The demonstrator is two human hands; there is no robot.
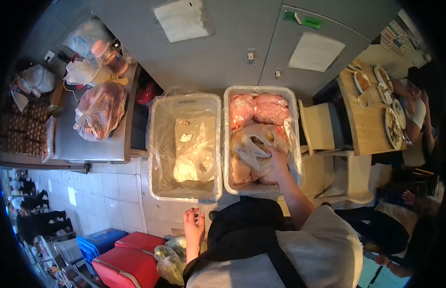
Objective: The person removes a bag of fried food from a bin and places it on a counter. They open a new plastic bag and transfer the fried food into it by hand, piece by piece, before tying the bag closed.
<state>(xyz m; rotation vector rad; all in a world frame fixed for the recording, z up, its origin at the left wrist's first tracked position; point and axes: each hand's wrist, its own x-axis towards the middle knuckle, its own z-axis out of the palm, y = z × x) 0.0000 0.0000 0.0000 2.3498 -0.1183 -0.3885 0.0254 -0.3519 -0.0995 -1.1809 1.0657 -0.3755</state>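
My right hand (277, 161) grips the edge of a clear plastic bag (252, 153) with yellowish-brown contents. The bag lies in the right-hand plastic-lined tub (228, 177), on top of other bags. Two bags of pink, minced-looking meat (271, 109) fill the far end of that tub, and paler bags lie at the near end. Beside it stands a second lined tub (158, 144), with wet-looking scraps on its bottom. My left hand (194, 224) hangs below this tub, touching nothing, its fingers loosely bent and apart.
Grey cabinet doors (228, 43) rise behind the tubs. A steel counter (108, 149) at left holds a full plastic bag (100, 110) and a pink-lidded jar (110, 57). Red cool boxes (124, 266) stand lower left. Chairs (319, 126) and a table with plates (372, 134) are right, people nearby.
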